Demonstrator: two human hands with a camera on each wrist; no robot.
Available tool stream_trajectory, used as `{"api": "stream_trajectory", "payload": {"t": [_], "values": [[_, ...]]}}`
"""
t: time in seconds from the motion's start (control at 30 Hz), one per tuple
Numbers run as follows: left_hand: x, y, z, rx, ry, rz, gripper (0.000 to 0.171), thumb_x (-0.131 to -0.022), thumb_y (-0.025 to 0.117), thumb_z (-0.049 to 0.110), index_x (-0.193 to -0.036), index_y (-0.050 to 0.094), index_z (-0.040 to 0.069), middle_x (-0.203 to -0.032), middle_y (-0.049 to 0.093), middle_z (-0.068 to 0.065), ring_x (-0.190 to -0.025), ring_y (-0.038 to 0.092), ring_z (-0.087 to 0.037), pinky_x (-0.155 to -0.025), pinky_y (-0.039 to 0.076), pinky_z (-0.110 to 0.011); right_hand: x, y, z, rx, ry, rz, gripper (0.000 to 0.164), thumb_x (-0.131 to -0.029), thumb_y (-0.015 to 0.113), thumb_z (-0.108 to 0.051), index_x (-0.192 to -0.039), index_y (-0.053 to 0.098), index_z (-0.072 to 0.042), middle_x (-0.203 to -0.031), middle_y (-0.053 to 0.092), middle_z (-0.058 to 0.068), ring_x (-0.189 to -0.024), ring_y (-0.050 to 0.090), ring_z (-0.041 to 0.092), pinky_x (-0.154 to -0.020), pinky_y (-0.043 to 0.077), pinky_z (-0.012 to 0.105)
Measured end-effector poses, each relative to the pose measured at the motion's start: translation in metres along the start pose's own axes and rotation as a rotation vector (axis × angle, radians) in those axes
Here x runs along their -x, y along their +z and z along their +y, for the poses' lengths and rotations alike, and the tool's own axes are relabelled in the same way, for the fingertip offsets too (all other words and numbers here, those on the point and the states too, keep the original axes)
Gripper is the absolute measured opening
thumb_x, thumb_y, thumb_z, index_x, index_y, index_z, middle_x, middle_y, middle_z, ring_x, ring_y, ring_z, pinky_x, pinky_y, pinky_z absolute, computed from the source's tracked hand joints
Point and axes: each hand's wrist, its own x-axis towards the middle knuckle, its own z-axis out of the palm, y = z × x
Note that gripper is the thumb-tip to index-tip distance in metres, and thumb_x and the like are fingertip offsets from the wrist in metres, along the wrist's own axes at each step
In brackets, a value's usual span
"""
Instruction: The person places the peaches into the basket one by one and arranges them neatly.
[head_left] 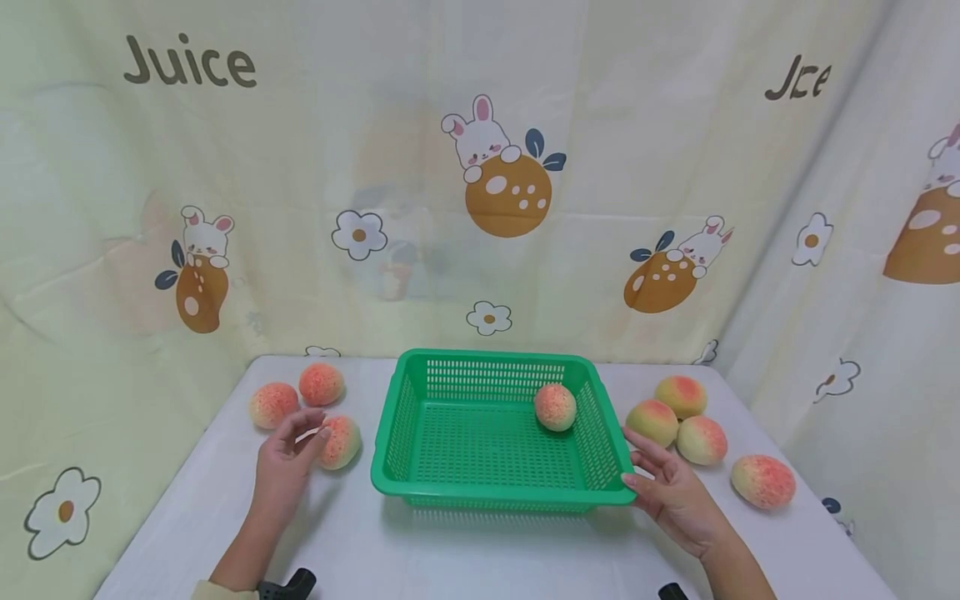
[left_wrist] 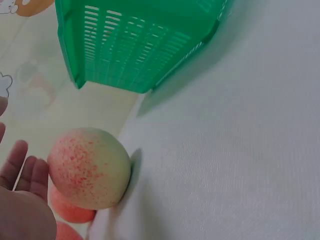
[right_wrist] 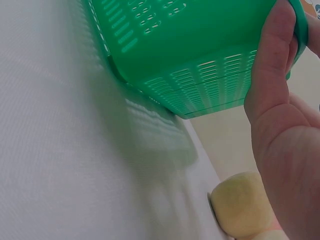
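A green plastic basket (head_left: pixel 495 492) with slotted sides stands on the table, with one peach (head_left: pixel 556 407) inside at its right. My right hand (head_left: pixel 678 492) grips the basket's right rim near the front corner, thumb on one side and fingers on the other. In the right wrist view the thumb (right_wrist: pixel 272 55) lies along the basket's wall. My left hand (head_left: pixel 288 454) is at the nearest left-hand peach (head_left: pixel 342 442), its fingers loosely extended beside the fruit. The left wrist view shows this peach (left_wrist: pixel 90 167) on the table, fingertips right at its side.
Two more pinkish peaches (head_left: pixel 273 406) (head_left: pixel 322 384) lie behind the left hand. To the right of the basket, several peaches sit in a cluster (head_left: pixel 702 440), with a redder one (head_left: pixel 763 482) nearer the right edge. A printed curtain (head_left: pixel 420 275) hangs behind the table.
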Motion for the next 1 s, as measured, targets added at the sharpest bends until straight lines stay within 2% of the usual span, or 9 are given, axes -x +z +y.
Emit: {"api": "stream_trajectory", "payload": {"t": [0.1,0.2,0.3,0.47,0.67,0.73,0.8,0.9,1.0], "values": [[-0.003,-0.003,-0.004,0.013,0.023,0.007,0.039,-0.097,0.072,0.016,-0.131,0.060,0.000,-0.127,0.063,-0.006,-0.122,0.059,-0.013,-0.095,0.049,-0.007,0.000,0.000,0.000,0.005,-0.002,0.002,0.069,-0.101,0.054,0.006,-0.162,0.029,-0.016,-0.121,0.061,-0.004,-0.106,0.068,0.008,-0.091,0.061,0.028],[-0.004,-0.006,-0.007,0.005,0.017,0.004,0.041,-0.096,0.073,0.016,-0.132,0.059,0.000,-0.125,0.063,-0.004,-0.120,0.059,-0.012,-0.094,0.049,-0.006,0.000,-0.001,0.001,0.009,-0.009,-0.003,0.069,-0.101,0.054,0.006,-0.162,0.029,-0.014,-0.120,0.061,-0.004,-0.106,0.068,0.008,-0.090,0.061,0.028],[-0.006,-0.009,-0.010,-0.015,-0.022,-0.011,0.044,-0.097,0.072,0.019,-0.135,0.058,0.001,-0.130,0.060,-0.007,-0.121,0.057,-0.010,-0.094,0.048,-0.005,0.000,-0.001,0.002,0.006,-0.016,-0.016,0.070,-0.101,0.053,0.007,-0.162,0.027,-0.013,-0.119,0.061,-0.004,-0.106,0.069,0.008,-0.090,0.061,0.028],[-0.011,-0.012,-0.014,-0.056,-0.083,-0.076,0.051,-0.098,0.071,0.022,-0.141,0.053,0.003,-0.143,0.054,-0.016,-0.132,0.052,-0.022,-0.094,0.045,-0.002,0.000,-0.002,0.003,0.007,-0.021,-0.020,0.069,-0.101,0.052,0.008,-0.162,0.027,-0.013,-0.119,0.061,-0.003,-0.106,0.069,0.009,-0.090,0.061,0.029],[-0.017,-0.013,-0.019,-0.137,-0.137,-0.155,0.058,-0.098,0.071,0.022,-0.149,0.048,0.008,-0.153,0.047,-0.014,-0.138,0.047,-0.028,-0.094,0.041,-0.002,0.000,-0.001,0.002,0.011,-0.017,-0.012,0.069,-0.101,0.052,0.007,-0.162,0.027,-0.013,-0.118,0.061,-0.004,-0.105,0.069,0.008,-0.090,0.061,0.029],[-0.018,-0.013,-0.021,-0.158,-0.148,-0.162,0.061,-0.097,0.073,0.022,-0.150,0.047,0.010,-0.154,0.047,-0.013,-0.138,0.047,-0.028,-0.101,0.043,-0.009,0.000,-0.001,0.002,0.011,-0.016,-0.010,0.070,-0.101,0.053,0.007,-0.163,0.026,-0.012,-0.118,0.061,-0.004,-0.105,0.069,0.008,-0.090,0.061,0.029],[-0.020,-0.013,-0.022,-0.167,-0.155,-0.166,0.064,-0.096,0.074,0.023,-0.151,0.045,0.011,-0.155,0.046,-0.013,-0.139,0.047,-0.029,-0.111,0.045,-0.023,0.000,-0.001,0.002,0.014,-0.016,-0.008,0.070,-0.101,0.053,0.007,-0.163,0.026,-0.012,-0.118,0.061,-0.004,-0.104,0.069,0.009,-0.089,0.061,0.029],[-0.021,-0.012,-0.025,-0.178,-0.164,-0.170,0.065,-0.096,0.074,0.024,-0.152,0.044,0.012,-0.155,0.045,-0.013,-0.141,0.045,-0.031,-0.119,0.041,-0.044,0.000,0.000,0.001,0.014,-0.015,-0.006,0.070,-0.101,0.053,0.007,-0.163,0.025,-0.011,-0.118,0.061,-0.003,-0.104,0.069,0.009,-0.089,0.061,0.030],[-0.022,-0.010,-0.026,-0.177,-0.170,-0.174,0.063,-0.097,0.072,0.021,-0.152,0.044,0.011,-0.156,0.044,-0.014,-0.142,0.043,-0.034,-0.121,0.037,-0.052,0.000,0.000,0.001,0.016,-0.015,-0.005,0.071,-0.101,0.053,0.007,-0.163,0.025,-0.011,-0.118,0.062,-0.003,-0.104,0.070,0.009,-0.089,0.061,0.030]]}}
